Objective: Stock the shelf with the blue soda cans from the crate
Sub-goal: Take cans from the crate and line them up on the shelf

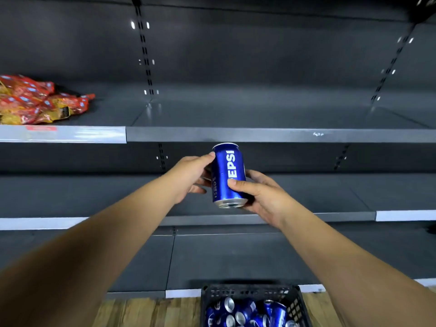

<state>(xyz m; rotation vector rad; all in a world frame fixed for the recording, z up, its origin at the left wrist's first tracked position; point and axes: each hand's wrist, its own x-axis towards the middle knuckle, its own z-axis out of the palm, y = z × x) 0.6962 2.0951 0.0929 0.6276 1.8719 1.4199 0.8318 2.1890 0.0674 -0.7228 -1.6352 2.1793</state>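
The right hand (259,194) and left hand (191,175) curl their fingers round one blue soda can (227,175), a two-handed grip holding it upright in front of the dark shelf (271,134). That likely readies it for standing there. More cans lie in the crate (296,300) below.

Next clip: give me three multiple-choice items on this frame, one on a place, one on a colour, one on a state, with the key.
1. Where is the crate?
A. On the top shelf
B. On the floor, below the hands
C. Beside the snack bags

2. What colour is the held can?
A. Red
B. Green
C. Blue

3. How is the can held?
A. By both hands
B. By the left hand alone
C. It stands on a shelf, untouched

Key: 1 B, the crate sits on the wood floor at the bottom edge. 2 C, its body is blue with white lettering. 3 A, the left hand and right hand both grip it in the air.
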